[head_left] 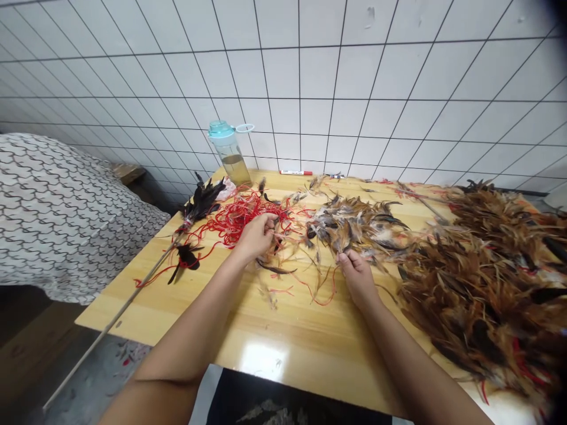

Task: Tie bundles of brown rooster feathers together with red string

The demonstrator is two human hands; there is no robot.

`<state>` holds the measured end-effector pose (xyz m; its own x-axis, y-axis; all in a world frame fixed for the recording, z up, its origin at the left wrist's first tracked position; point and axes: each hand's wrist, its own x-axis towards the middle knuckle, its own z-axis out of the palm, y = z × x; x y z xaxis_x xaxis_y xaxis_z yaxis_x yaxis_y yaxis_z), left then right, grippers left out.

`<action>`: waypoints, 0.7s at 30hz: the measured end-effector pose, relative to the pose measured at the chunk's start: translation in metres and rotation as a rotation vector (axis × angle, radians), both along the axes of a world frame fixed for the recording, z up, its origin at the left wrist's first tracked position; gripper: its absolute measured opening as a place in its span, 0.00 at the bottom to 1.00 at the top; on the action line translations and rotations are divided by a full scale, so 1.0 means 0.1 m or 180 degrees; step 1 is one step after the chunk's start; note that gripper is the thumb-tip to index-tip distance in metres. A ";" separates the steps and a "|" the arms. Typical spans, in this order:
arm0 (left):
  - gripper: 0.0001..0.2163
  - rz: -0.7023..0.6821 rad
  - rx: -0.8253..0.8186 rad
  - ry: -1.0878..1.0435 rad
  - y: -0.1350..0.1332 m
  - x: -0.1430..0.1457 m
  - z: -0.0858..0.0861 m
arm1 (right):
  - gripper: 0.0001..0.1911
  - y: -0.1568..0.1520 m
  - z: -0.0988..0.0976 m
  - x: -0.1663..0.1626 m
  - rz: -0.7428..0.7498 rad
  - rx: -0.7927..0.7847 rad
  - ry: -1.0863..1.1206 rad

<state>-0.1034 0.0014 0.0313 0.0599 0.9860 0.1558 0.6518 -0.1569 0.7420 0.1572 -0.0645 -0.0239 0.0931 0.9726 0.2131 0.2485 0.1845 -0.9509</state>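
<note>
My right hand [357, 274] pinches a small feather bunch [343, 239] at its lower end, and a red string [330, 292] hangs in a loop beside the fingertips. My left hand [257, 236] is over the right edge of a tangled heap of red strings [234, 215]. Its fingers are closed, and what they grip, if anything, cannot be made out. Just beyond my right hand lies a loose pile of brown and grey feathers [376, 221]. A dark curved feather [277, 270] and short bits of red string rest on the wood between my hands.
A thin stick [110, 324] tipped with black feathers [204, 198] extends past the table's [301, 336] left edge. Large brown feather bundles [478, 295] cover the right side. A water bottle [234, 162] and a red marker [296, 173] are near the tiled wall [319, 77].
</note>
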 end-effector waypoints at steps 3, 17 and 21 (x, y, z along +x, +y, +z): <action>0.21 0.0041 0.0340 0.0640 -0.12 -0.16 0.18 | 0.14 0.00 0.01 0.00 -0.0004 0.0023 -0.0100; 0.11 -0.0868 0.0615 0.1999 -0.03 0.10 0.06 | 0.12 0.00 0.04 -0.01 0.0045 0.0105 -0.0332; 0.08 -0.0902 0.0475 0.2121 0.08 0.13 -0.04 | 0.13 0.00 0.04 0.00 -0.0005 0.0149 -0.0318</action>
<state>-0.0906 0.0095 0.0273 0.4378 0.8898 0.1286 0.8762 -0.4543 0.1606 0.1571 -0.0648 -0.0203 0.0707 0.9612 0.2667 0.3419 0.2278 -0.9117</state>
